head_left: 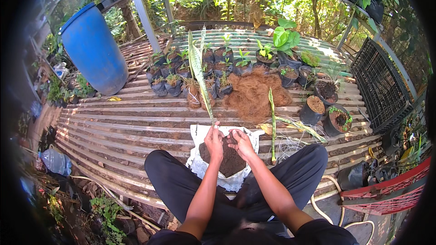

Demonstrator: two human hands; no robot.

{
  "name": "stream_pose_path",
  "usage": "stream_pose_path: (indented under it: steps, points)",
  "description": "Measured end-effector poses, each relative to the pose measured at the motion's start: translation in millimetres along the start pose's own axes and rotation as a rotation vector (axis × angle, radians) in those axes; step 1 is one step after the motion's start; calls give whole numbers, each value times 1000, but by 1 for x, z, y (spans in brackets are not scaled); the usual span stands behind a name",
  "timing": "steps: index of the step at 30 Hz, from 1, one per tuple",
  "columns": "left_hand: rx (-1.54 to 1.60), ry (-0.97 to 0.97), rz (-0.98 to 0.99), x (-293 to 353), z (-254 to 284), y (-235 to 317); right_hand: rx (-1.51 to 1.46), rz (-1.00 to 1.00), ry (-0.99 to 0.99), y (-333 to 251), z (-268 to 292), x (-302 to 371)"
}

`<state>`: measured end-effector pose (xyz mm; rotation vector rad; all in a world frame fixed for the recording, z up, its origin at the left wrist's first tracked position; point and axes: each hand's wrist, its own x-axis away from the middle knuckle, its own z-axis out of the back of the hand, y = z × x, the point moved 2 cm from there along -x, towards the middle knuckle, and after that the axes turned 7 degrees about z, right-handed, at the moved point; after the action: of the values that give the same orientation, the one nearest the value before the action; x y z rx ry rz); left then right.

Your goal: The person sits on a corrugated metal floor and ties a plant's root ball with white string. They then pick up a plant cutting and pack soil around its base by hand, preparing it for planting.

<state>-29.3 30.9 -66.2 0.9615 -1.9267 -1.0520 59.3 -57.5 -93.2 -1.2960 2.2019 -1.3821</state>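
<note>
Pinching leaf [198,70], left hand [214,143] | right hand [241,144] curled, grip unclear | fibre heap [259,94], pots [310,117] beyond

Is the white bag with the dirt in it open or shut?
Open. The white bag's mouth is spread wide, its edges apart, and dark brown soil shows inside.

Wide lane on L: slatted deck [122,129] runs open from sack [195,162] out past L knee [161,165]. Straight fwd's tight: L hand's [213,144] tall striped leaf [197,70] pokes up there, fibre pile [258,93] blocks just R of it, seedling pots [243,69] packed behind. R side, cut leaf [273,136] & black pot [310,116] narrow things; R knee [313,158] hems it in, too.
</note>
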Motion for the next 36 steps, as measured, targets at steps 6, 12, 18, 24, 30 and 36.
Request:
stream_pose_path:
  steps: [6, 12, 18, 24, 30, 36]
  points:
    - [12, -33, -20, -2, 1, -1, -128, -3, 0, 3, -2, -2]
    - [89, -178, -16, 0, 2, 3, 77, 17, 52, 7, 0, -3]
    - [-9, -426, -134, 8, -17, 20, -10, 4, 130, -6, -11, 0]
    - [-245, -504, -74, 3, -7, 34, 50, -64, -45, -28, -19, 11]
    - [-373, -535, -27, -3, 4, 39, 160, -124, -96, -26, -21, 11]
    - [-619, -524, -377, -3, -3, 32, 147, -36, 68, -23, -21, 14]
